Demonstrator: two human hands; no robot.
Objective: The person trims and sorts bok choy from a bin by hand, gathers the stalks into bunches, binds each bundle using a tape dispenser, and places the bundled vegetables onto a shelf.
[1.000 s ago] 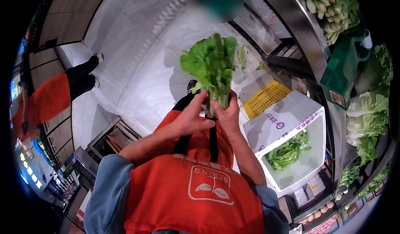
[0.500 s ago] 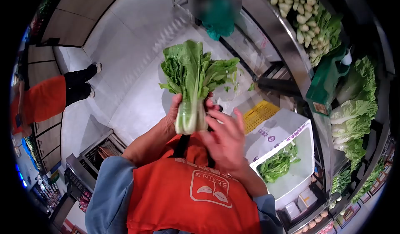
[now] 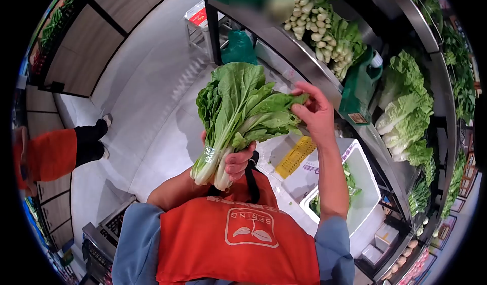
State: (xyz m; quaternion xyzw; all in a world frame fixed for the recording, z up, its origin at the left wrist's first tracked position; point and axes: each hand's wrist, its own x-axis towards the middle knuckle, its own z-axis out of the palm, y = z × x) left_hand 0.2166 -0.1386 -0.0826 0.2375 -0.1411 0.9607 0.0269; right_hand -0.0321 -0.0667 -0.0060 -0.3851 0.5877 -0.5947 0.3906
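Observation:
A bunch of leafy greens (image 3: 236,105) with pale stalks and a clear wrap around its base is held in front of my red apron. My left hand (image 3: 239,161) grips it low, fingers curled around the stems from beneath. At the outer edge of the leaves, my right hand (image 3: 315,107) pinches a leaf tip between thumb and fingers. Below that arm is a white foam box (image 3: 368,204) with loose green leaves (image 3: 351,183) in it, partly hidden by my forearm.
A yellow plastic basket (image 3: 296,157) sits on the floor beside the foam box. Vegetable shelves with lettuce (image 3: 406,112) and a green container (image 3: 361,89) run along the right. A person in a red apron (image 3: 50,155) stands at left.
My right hand has moved from beside the stems out to the leaf tips and closed on one. The bunch has tilted, its leaves now leaning right, and the view has shifted toward the shelves.

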